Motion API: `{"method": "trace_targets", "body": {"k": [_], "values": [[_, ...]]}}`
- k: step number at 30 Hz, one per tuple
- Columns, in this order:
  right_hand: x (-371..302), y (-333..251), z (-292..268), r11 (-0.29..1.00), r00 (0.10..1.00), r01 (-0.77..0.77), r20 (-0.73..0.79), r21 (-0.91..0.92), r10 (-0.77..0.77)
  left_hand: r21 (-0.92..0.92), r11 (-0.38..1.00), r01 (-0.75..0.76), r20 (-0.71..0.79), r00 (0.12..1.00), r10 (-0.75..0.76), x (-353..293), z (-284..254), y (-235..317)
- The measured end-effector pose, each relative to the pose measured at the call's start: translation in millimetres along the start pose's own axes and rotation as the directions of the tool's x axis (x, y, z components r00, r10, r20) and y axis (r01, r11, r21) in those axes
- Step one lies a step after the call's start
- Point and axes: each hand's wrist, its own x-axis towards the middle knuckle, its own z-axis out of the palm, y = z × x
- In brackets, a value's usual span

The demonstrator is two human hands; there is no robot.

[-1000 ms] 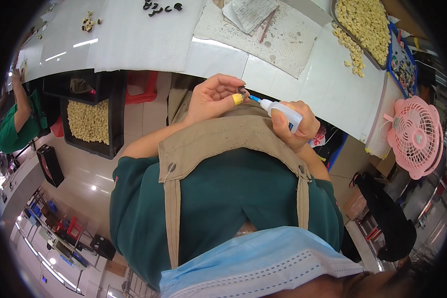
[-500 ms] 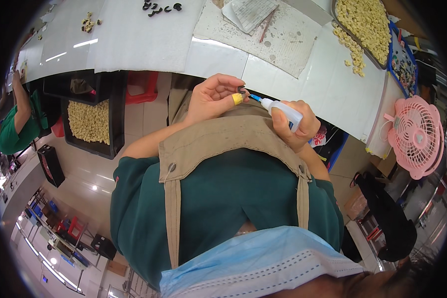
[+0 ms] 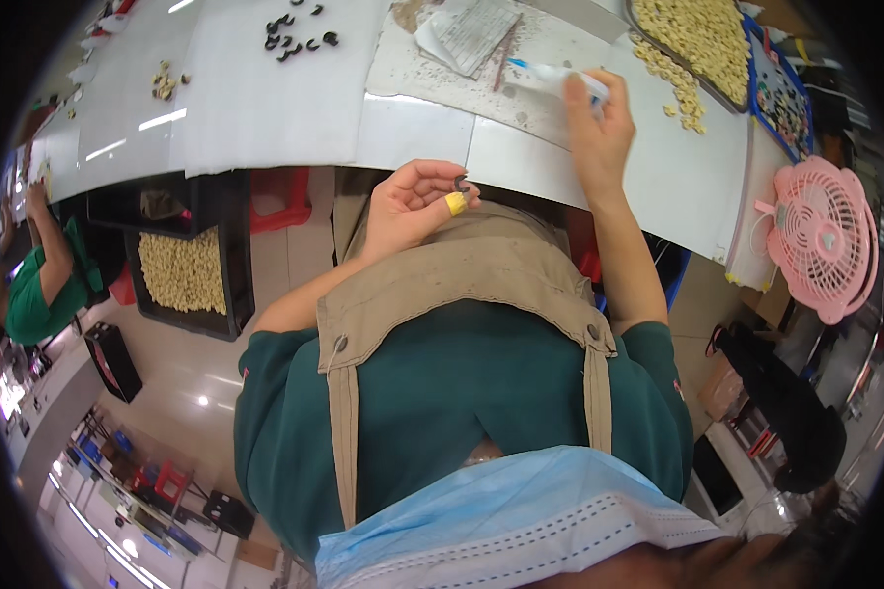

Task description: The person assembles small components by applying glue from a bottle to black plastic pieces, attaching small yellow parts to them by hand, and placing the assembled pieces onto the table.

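Observation:
A small black curved piece (image 3: 461,184) is pinched between the thumb and fingers of my left hand (image 3: 408,204), close to the table's near edge. Yellow tape wraps that thumb. Over the table, my right hand (image 3: 600,133) grips a white squeeze bottle (image 3: 558,79) with a blue tip, which lies tilted and points left above a stained board (image 3: 442,90). Papers (image 3: 469,34) rest on the board beyond the bottle's tip. Several similar black curved pieces (image 3: 287,41) are scattered on the white sheet to the left.
At the far right stands a tray (image 3: 702,49) of cream-coloured small pieces, some spilled beside it. A blue tray (image 3: 782,98) of mixed parts and a pink fan (image 3: 823,240) are at the right. Below the table, a black crate (image 3: 228,285) holds more cream pieces. Other people work at both sides.
My right hand has carried the bottle away from the left hand, forward over the table, and turned its tip to the left. The left hand still holds the black piece, nearly in place.

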Motion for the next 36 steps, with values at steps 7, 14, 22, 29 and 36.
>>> {"method": "trace_targets", "body": {"k": [7, 14, 22, 29, 36], "values": [[20.7, 18.9, -0.5, 0.754, 0.828, 0.518, 0.014, -0.405, -0.561, 0.018, 1.000, -0.012, -0.023, 1.000, 0.012, -0.1, -5.9, 0.7], [36.3, 29.8, -86.2, 0.778, 0.916, 0.206, -0.164, -0.593, -0.367, 0.003, 0.999, -0.033, -0.004, 0.999, 0.033, 3.0, -3.6, 5.2], [33.4, 45.5, -89.8, 0.693, 0.907, 0.276, -0.058, -0.666, -0.417, 0.033, 0.999, -0.025, -0.028, 0.999, 0.025, 4.0, 4.6, 8.1], [-22.8, 12.9, -38.4, 0.951, 0.942, 0.307, 0.153, -0.028, -0.299, 0.061, 0.993, 0.102, -0.081, 0.992, -0.097, 1.6, 11.1, 17.0], [-51.6, -18.2, -6.8, 0.881, 0.782, 0.449, 0.410, 0.151, -0.469, -0.038, 0.983, 0.179, -0.007, 0.984, -0.179, 5.8, 12.7, 20.9]]}}
